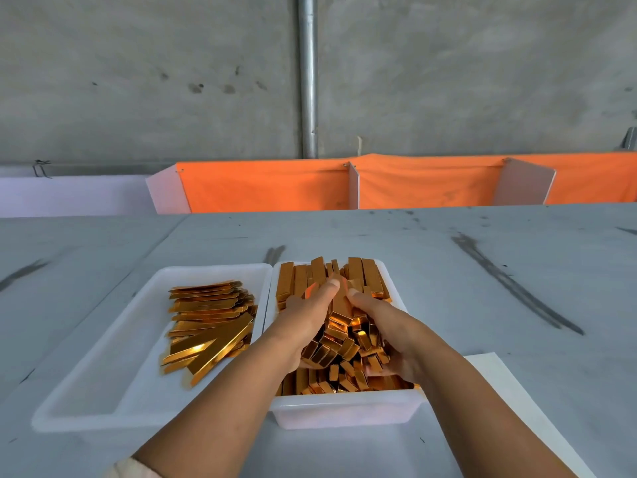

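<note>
A scuffed grey table fills the lower frame, with a concrete wall and orange cloth above it. At centre frame, my left hand and right hand cup a heap of gold boxes between curled fingers, over the right tray. Flat gold strips lie in the left tray.

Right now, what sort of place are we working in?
Likely a small packing workshop: a white tray heaped with gold boxes, a scuffed grey table, a bare concrete wall.
</note>
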